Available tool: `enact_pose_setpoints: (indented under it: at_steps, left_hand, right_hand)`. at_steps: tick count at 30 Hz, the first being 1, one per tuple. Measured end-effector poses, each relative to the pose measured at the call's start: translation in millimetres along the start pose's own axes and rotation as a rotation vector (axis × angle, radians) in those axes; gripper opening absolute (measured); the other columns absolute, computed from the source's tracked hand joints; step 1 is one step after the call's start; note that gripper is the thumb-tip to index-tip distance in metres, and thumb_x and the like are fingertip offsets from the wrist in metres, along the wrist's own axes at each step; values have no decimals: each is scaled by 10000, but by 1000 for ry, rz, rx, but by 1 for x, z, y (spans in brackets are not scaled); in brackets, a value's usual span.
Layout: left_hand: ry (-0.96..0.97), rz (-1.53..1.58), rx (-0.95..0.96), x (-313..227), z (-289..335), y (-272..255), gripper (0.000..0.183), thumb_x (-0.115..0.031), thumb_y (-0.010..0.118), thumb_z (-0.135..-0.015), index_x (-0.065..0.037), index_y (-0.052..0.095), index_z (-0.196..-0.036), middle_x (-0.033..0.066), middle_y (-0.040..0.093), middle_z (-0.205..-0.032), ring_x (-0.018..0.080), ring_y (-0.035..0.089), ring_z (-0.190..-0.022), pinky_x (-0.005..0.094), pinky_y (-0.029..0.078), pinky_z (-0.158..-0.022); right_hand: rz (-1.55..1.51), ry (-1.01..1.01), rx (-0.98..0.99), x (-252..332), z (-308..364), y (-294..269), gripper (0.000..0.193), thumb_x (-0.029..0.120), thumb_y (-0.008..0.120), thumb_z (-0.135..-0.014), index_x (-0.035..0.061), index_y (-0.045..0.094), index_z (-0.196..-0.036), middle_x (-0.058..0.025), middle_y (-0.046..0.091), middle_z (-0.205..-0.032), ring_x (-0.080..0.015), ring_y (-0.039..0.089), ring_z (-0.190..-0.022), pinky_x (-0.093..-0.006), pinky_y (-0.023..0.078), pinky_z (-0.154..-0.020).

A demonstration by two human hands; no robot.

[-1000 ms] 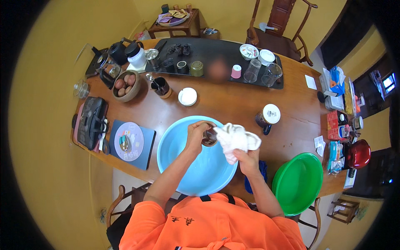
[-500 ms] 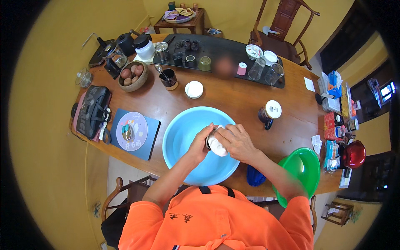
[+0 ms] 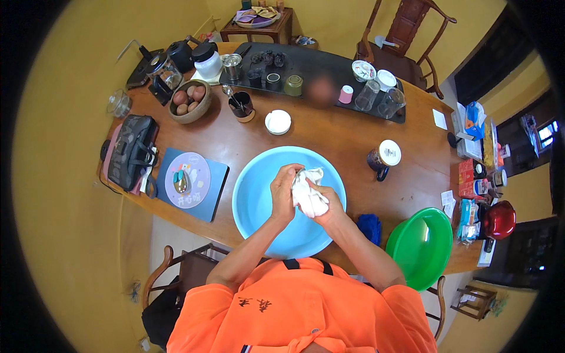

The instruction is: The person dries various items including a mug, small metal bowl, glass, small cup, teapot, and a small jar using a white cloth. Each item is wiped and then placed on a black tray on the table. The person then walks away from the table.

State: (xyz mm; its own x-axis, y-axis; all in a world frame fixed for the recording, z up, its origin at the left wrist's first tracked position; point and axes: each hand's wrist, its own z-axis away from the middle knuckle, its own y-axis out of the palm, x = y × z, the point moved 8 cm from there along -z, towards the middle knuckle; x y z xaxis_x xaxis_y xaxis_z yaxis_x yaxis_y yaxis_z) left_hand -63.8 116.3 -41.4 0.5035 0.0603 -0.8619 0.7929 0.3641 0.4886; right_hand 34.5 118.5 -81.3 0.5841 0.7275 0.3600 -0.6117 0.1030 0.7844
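Note:
Over the light blue basin (image 3: pixel 238 206) my two hands come together around a crumpled white cloth (image 3: pixel 308 189). My left hand (image 3: pixel 283 193) is closed along the cloth's left side, its fingers curled behind. A small dark edge shows by those fingertips; whether something is wrapped inside is hidden. My right hand (image 3: pixel 331 207) grips the cloth from the right, with its thumb pressed into the folds. Both hands are above the basin's middle, and the basin's inside looks plain blue.
A green basin (image 3: pixel 419 247) stands at the right edge, with a dark blue cloth (image 3: pixel 369 228) beside it. Ahead are a lidded mug (image 3: pixel 387 155), a white ashtray-like dish (image 3: pixel 278 122) and a black tray (image 3: pixel 329 73) bearing cups and glasses. A bowl of round items (image 3: pixel 189 105) sits left.
The cloth is now bunched upright between both hands. Before, the right hand pressed it against a dark-rimmed object in my left hand. My right hand has turned and moved lower.

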Motion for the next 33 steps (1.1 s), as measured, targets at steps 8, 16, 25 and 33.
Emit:
enact_pose_setpoints:
  at_steps: [8, 16, 25, 33]
  left_hand:
    - [-370, -14, -56, 29, 5, -9, 332, -304, 478, -956, -9, 615, -1022, 62, 601, -893, 139, 563, -779, 272, 449, -652]
    - [-611, 412, 23, 45, 4, -23, 342, -330, 476, -957, -33, 642, -991, 102, 666, -944, 189, 643, -879, 344, 534, -775]
    - [-698, 768, 228, -1, 44, 28, 671, -575, 354, -936, 19, 553, -1176, 250, 613, -1046, 361, 607, -956, 467, 494, -800]
    - [-683, 683, 171, 25, 48, 20, 477, -475, 493, -932, -25, 600, -1052, 111, 646, -1035, 226, 620, -925, 405, 514, -801]
  right_hand:
    - [1976, -1301, 188, 50, 58, 80, 254, 59, 664, -653, -5, 606, -891, -120, 537, -781, -301, 583, -723, -396, 479, -554]
    - [1027, 4, 176, 37, 54, 17, 361, 173, 724, -768, -30, 648, -1056, -104, 684, -961, -190, 661, -876, -316, 530, -726]
    - [332, -384, 100, 88, 94, -7, 535, 141, 660, -827, -51, 459, -1284, -148, 605, -1177, -257, 610, -1062, -384, 493, -919]
    - [1585, -977, 319, 107, 127, 85, 448, 55, 737, -671, 26, 613, -1101, -78, 643, -1066, -243, 625, -910, -363, 497, -803]
